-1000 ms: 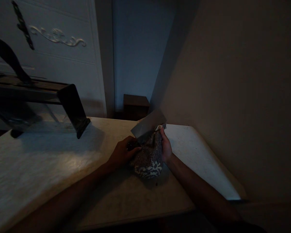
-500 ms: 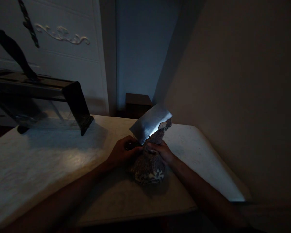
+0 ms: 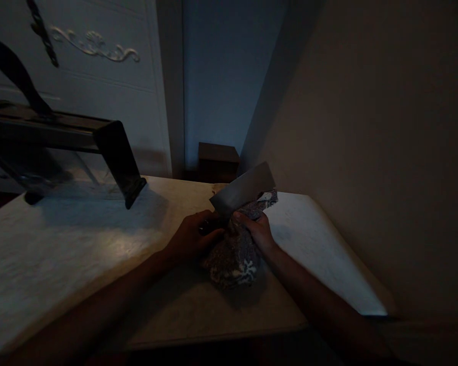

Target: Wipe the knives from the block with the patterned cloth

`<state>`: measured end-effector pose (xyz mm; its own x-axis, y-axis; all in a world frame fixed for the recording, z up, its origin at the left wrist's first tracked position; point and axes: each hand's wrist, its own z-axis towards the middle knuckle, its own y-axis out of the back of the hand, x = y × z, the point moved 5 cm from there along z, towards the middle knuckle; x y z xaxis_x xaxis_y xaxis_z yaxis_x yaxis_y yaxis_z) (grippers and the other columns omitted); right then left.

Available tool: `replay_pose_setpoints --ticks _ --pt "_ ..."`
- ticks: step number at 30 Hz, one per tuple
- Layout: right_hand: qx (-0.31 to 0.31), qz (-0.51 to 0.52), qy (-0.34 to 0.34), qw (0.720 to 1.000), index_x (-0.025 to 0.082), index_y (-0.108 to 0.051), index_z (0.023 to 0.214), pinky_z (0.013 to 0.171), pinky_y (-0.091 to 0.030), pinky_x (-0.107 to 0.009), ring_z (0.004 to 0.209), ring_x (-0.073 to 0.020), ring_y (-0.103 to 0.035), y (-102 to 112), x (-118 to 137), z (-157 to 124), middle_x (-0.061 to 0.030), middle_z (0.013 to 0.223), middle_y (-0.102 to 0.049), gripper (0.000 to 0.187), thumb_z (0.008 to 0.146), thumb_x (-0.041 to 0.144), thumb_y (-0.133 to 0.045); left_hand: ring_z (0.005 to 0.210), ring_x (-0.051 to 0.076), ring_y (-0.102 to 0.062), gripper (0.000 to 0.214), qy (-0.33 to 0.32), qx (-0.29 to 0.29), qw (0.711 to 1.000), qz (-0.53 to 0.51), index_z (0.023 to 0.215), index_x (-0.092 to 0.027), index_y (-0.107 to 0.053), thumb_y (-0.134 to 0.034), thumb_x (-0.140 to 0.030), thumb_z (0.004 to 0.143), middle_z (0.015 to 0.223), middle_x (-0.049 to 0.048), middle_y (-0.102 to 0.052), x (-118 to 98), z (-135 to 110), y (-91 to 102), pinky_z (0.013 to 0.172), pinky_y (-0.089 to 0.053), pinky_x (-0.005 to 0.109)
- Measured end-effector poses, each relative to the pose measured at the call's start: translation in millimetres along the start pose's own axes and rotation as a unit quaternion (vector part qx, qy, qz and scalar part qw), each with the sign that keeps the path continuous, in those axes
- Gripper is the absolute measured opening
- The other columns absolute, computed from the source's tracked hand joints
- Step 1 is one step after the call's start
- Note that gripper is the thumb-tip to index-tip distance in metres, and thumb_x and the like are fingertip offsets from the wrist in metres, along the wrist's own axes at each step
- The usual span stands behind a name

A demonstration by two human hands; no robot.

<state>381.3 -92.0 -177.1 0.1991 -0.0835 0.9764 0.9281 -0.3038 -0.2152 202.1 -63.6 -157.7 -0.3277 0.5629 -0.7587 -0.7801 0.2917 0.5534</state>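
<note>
One pale table [image 3: 80, 254] fills most of the head view, with a dark slanted stand [image 3: 114, 152] at its far left edge and a panelled door [image 3: 95, 46] behind that. A small dark cabinet [image 3: 217, 160] sits on the floor beyond the table.

Near the table's middle the cleaver [image 3: 244, 190] is held above the surface, blade angled up and away to the right. Half a second ago the blade's face caught a bright glint. Now it reads dull and even and sits a touch lower, so it has been tipped to a new angle.

The patterned cloth [image 3: 234, 259] hangs bunched under the blade, its lower end resting on the table and its far end showing just past the blade's tip.

The left hand [image 3: 193, 239] is closed around the cleaver's handle, which is mostly hidden in the dark. The right hand [image 3: 255, 231] has shifted from the cloth's right side a second ago to the blade's near end. Its fingers [image 3: 237, 217] are curled tight, pinching the cloth against the steel. Judging by that shift, the wiping of the blade appears to be in mid-stroke — not finished.
</note>
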Motion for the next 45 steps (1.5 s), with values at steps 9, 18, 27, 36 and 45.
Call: replay_pose_setpoints --ticks 9,18,27,36,45 --pt "-0.109 0.023 -0.001 0.994 0.015 -0.069 0.076 0.061 -0.052 -0.028 0.061 -0.0163 -0.064 23.4 11.2 13.1 -0.0013 0.072 -0.071 0.039 0.053 0.042 -0.085 0.075 0.016 -0.068 0.028 -0.022 0.065 0.998 -0.001 0.100 -0.017 -0.071 -0.064 -0.037 0.081 0.089 0.0043 -0.073 1.7 9.5 25.6 0.068 -0.052 0.024" --pt "-0.211 -0.001 0.069 0.975 0.014 -0.069 0.086 0.065 -0.053 -0.031 0.068 -0.0176 -0.065 60.6 16.5 30.5 -0.0025 0.080 -0.071 0.042 0.060 0.045 -0.080 0.071 0.016 -0.068 0.029 0.002 0.050 0.999 0.010 0.098 -0.015 -0.073 -0.069 -0.033 0.075 0.086 0.0059 -0.075 7.3 11.9 41.6 0.063 -0.052 0.022" --pt "-0.316 -0.049 0.138 0.937 0.014 -0.066 0.093 0.074 -0.054 -0.033 0.079 -0.0186 -0.064 95.5 19.5 36.8 -0.0059 0.094 -0.070 0.041 0.067 0.045 -0.069 0.058 0.012 -0.064 0.027 0.040 0.008 0.999 0.014 0.094 -0.014 -0.074 -0.065 -0.032 0.076 0.075 0.0045 -0.073 15.9 9.4 50.5 0.051 -0.048 0.018" --pt "0.019 -0.170 0.079 0.982 0.013 -0.070 0.101 0.077 -0.053 -0.034 0.079 -0.0226 -0.066 40.1 24.3 16.4 -0.0055 0.085 -0.072 0.060 0.073 0.066 -0.063 0.058 0.014 -0.066 0.029 0.040 -0.080 0.995 0.048 0.096 -0.014 -0.075 -0.064 -0.035 0.078 0.072 0.0046 -0.073 14.0 7.6 52.8 0.049 -0.048 0.018" --pt "0.078 -0.361 0.187 0.910 0.014 -0.069 0.065 0.068 -0.050 -0.030 0.070 -0.0199 -0.060 37.9 39.3 13.1 -0.0047 0.071 -0.067 0.059 0.084 0.067 -0.048 0.070 0.017 -0.069 0.029 0.023 -0.100 0.992 0.080 0.097 -0.015 -0.075 -0.066 -0.034 0.077 0.086 0.0070 -0.075 13.2 6.8 48.6 0.060 -0.052 0.023"
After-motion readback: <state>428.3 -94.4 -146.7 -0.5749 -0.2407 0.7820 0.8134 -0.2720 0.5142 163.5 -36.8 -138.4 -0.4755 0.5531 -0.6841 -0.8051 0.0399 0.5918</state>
